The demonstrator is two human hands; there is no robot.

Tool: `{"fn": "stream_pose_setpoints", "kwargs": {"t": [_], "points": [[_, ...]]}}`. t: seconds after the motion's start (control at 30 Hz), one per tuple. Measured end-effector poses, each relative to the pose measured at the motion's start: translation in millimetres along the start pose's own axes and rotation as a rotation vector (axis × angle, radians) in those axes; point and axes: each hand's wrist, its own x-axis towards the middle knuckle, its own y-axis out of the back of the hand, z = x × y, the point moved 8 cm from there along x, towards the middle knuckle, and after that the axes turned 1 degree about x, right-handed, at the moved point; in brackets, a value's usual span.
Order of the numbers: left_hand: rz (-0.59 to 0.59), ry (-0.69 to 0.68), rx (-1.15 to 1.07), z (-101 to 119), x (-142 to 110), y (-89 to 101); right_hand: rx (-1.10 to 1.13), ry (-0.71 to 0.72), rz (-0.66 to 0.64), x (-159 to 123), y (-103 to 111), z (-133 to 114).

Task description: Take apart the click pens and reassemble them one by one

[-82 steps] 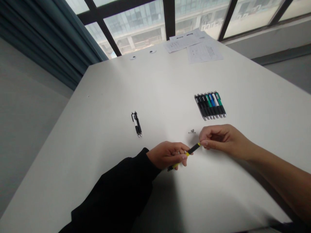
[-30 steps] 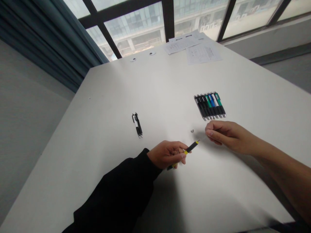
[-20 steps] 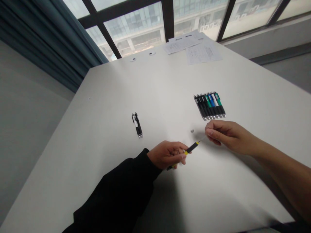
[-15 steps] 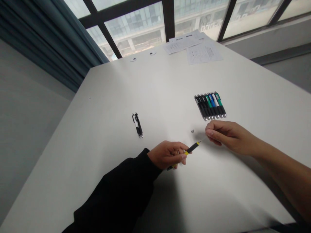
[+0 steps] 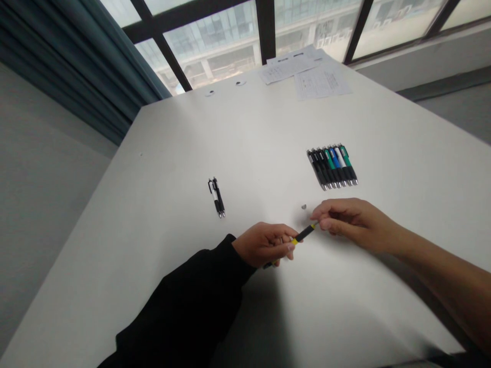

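My left hand (image 5: 264, 244), in a black sleeve, is closed around a black and yellow pen (image 5: 303, 235) held low over the white table (image 5: 161, 214). My right hand (image 5: 347, 220) is pinched at the pen's far tip; what its fingers hold there is too small to make out. A tiny metal part (image 5: 304, 207) lies on the table just beyond the pen tip. A row of several pens (image 5: 332, 166) with black, green, blue and white barrels lies beyond my right hand. Two black pens (image 5: 217, 197) lie together to the left.
Printed paper sheets (image 5: 307, 74) lie at the table's far end by the window (image 5: 230, 36). Two small round marks (image 5: 224, 88) show near the far edge. A blue curtain (image 5: 76, 66) hangs at the far left.
My right hand had drawn back a little from the pen tip, showing a thin bit between them; now it has moved left again and its fingers meet the tip. My left hand stayed put.
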Motion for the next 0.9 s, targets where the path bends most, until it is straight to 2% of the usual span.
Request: {"fn": "stream_pose_setpoints", "kwargs": {"t": [0.1,0.27,0.33,0.43,0.53,0.67,0.77,0.9], "points": [[0.001,-0.01,-0.007,0,0,0.3,-0.055,0.057,0.045,2,7,-1],[0.0,-0.015,-0.008,1,0,0.0,-0.412,0.261,0.133,8,9,-7],[0.004,-0.01,-0.007,0,1,0.1,-0.509,0.304,0.112,11,2,-6],[0.008,0.0,-0.008,0,1,0.6,-0.535,0.313,0.069,14,-4,-4],[0.006,-0.005,-0.004,0,1,0.6,-0.377,0.209,0.053,12,2,0],[0.008,-0.013,-0.015,1,1,0.1,0.016,0.012,0.087,6,16,8],[0.009,-0.005,-0.027,1,0,-0.1,0.168,-0.005,0.114,2,20,4],[0.015,0.006,-0.028,0,0,0.3,0.208,0.005,0.094,2,18,1]]}}
